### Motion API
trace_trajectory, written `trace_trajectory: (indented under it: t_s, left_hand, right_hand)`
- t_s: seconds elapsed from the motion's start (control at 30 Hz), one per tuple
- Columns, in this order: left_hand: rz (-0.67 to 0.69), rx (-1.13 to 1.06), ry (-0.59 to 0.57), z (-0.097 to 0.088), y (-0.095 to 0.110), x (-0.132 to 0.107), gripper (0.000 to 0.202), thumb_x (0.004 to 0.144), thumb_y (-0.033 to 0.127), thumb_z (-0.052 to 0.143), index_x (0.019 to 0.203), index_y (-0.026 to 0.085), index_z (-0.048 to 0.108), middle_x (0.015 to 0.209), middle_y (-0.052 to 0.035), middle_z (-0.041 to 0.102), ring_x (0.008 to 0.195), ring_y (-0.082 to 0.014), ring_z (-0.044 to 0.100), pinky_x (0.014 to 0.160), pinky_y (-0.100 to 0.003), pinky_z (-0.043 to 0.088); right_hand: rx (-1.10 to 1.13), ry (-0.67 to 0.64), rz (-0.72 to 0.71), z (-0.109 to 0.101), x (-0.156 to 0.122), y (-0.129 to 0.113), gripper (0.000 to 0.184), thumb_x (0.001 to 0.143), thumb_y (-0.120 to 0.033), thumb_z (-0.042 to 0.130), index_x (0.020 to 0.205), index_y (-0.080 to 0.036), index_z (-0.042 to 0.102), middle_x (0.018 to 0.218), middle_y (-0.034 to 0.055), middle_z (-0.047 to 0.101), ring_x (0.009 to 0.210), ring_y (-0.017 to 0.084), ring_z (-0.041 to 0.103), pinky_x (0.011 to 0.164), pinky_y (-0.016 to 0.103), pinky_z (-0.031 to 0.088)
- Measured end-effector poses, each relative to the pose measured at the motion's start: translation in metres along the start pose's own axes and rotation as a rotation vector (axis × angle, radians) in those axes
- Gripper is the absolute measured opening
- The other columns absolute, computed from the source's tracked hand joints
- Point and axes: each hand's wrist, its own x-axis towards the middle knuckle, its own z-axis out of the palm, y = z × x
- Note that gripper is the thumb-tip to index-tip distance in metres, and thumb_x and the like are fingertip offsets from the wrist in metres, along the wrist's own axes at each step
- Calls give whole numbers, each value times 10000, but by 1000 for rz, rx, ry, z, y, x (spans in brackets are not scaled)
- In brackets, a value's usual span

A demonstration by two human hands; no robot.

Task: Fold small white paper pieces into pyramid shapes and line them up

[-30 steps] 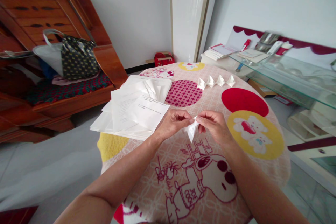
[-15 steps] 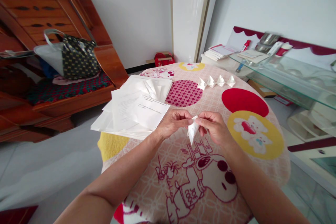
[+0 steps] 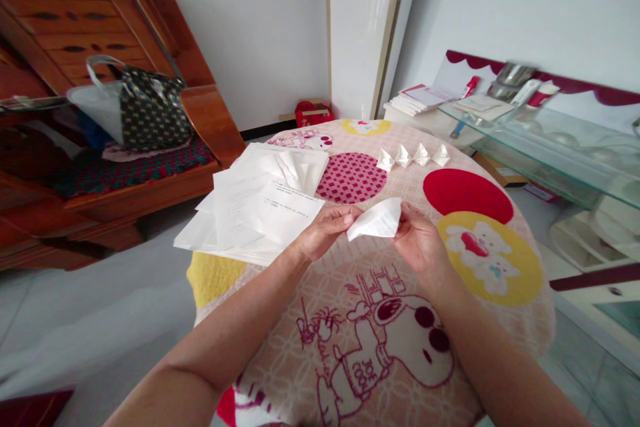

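My left hand (image 3: 323, 232) and my right hand (image 3: 421, 240) both pinch a small folded white paper (image 3: 377, 220) above the round table (image 3: 280, 373). The paper lies almost flat between them, its left tip at my left thumb and its right edge at my right fingers. A loose stack of white paper sheets (image 3: 250, 207) lies on the table just left of my left hand. Several small folded paper shapes (image 3: 413, 155) stand in a row at the far side of the table.
The table wears a pink cartoon-print cloth. A wooden bench (image 3: 100, 167) with a dotted bag (image 3: 145, 110) stands to the left. A glass shelf (image 3: 560, 147) with papers and metal pots is on the right. A tall white appliance (image 3: 357, 33) stands at the back wall.
The folded paper hung point-down between my fingertips before; now it is turned up and spread wider, nearly level. Both hands stayed in about the same place.
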Motion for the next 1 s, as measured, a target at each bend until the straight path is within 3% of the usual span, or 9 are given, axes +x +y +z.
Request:
trace_trajectory:
  t_s: [0.1, 0.2, 0.3, 0.43, 0.57, 0.63, 0.7, 0.8, 1.0]
  left_hand:
    - [60, -79, -36, 1, 2, 0, 516, 606, 435, 945, 959, 138, 715, 792, -1, 637, 654, -93, 506, 612, -223, 373]
    - [81, -88, -18, 6, 5, -1, 423, 658, 274, 934, 977, 160, 680, 732, 27, 619, 607, -74, 500, 571, -204, 363]
    - [91, -89, 37, 7, 5, -1, 301, 772, 310, 871, 894, 165, 637, 694, 13, 633, 610, -99, 563, 591, -222, 424]
    - [147, -59, 80, 1, 6, -1, 344, 803, 410, 849, 827, 167, 606, 653, 15, 621, 579, -100, 556, 584, -223, 432]
    - [243, 141, 78, -1, 16, -2, 348, 904, 459, 747, 793, 160, 607, 640, 20, 568, 579, -87, 491, 564, -214, 382]
    - [282, 294, 61, 2, 22, -4, 327, 942, 445, 706, 812, 156, 626, 664, 18, 559, 601, -87, 475, 579, -222, 378]
    - [301, 435, 42, 6, 26, -6, 294, 968, 420, 674, 846, 155, 643, 696, 14, 559, 631, -92, 473, 597, -231, 379]
    - [305, 564, 21, 12, 26, -7, 245, 993, 389, 637, 926, 154, 655, 763, -2, 589, 678, -101, 496, 618, -241, 390]
    - [297, 631, 19, 16, 18, -6, 198, 998, 358, 624, 1023, 164, 592, 783, 4, 575, 676, -98, 498, 597, -237, 389]
  right_hand:
    - [101, 55, -15, 1, 1, 1, 107, 831, -295, 776, 804, -237, 689, 685, -19, 696, 565, 142, 636, 510, 260, 538]
    - [125, 76, -9, 6, -1, 0, 28, 846, -239, 714, 843, -219, 694, 786, 9, 742, 606, 140, 655, 533, 251, 557]
    - [40, 39, 49, 8, -3, 1, 25, 803, -234, 687, 798, -210, 686, 765, 23, 746, 602, 157, 665, 518, 265, 557]
    - [-323, 42, 134, 5, -5, 1, 60, 694, -216, 695, 738, -177, 707, 650, 32, 721, 514, 163, 648, 431, 253, 476]
    - [-600, 222, -159, 7, -7, -11, 137, 742, -227, 695, 841, -158, 760, 817, 62, 781, 479, 112, 621, 396, 221, 370]
    - [-622, 164, -286, 13, -12, -18, 190, 814, -271, 700, 947, -163, 782, 930, 86, 797, 528, 115, 646, 435, 237, 412]
    - [-624, 26, -297, 20, -18, -23, 249, 863, -310, 705, 1061, -184, 789, 1043, 99, 796, 593, 130, 683, 469, 254, 452]
    - [-614, -120, -213, 26, -24, -23, 263, 875, -332, 732, 1094, -199, 792, 869, 57, 790, 583, 139, 685, 476, 253, 466]
    - [-554, -131, -102, 21, -21, -17, 148, 827, -319, 794, 910, -198, 774, 627, 1, 721, 501, 128, 644, 429, 222, 433]
